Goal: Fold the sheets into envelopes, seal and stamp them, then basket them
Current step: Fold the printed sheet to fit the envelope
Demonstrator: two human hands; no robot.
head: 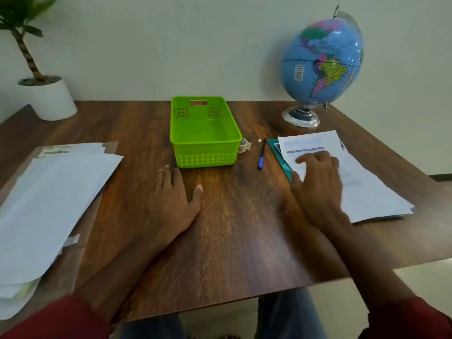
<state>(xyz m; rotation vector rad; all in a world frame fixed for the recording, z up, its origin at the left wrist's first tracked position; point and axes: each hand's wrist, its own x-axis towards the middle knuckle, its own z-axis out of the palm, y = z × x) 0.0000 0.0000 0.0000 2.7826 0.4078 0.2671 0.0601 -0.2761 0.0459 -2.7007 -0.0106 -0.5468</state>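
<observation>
A green plastic basket (205, 152) stands empty at the middle back of the wooden table (239, 228). My left hand (171, 199) lies flat on the wood just in front of the basket, fingers straight. My right hand (315, 182) rests with spread fingers on a stack of printed sheets (367, 187) at the right, which lies on a teal folder (281, 157). A pile of white envelopes and papers (49, 199) sits at the left on a clear sleeve. A small tape roll (244, 145) lies against the basket's right side.
A blue-capped pen (262, 155) lies between the basket and the sheets, with a tiny white scrap (259, 140) near its tip. A globe on a chrome stand (320, 67) is at the back right, a potted plant (46, 96) at the back left.
</observation>
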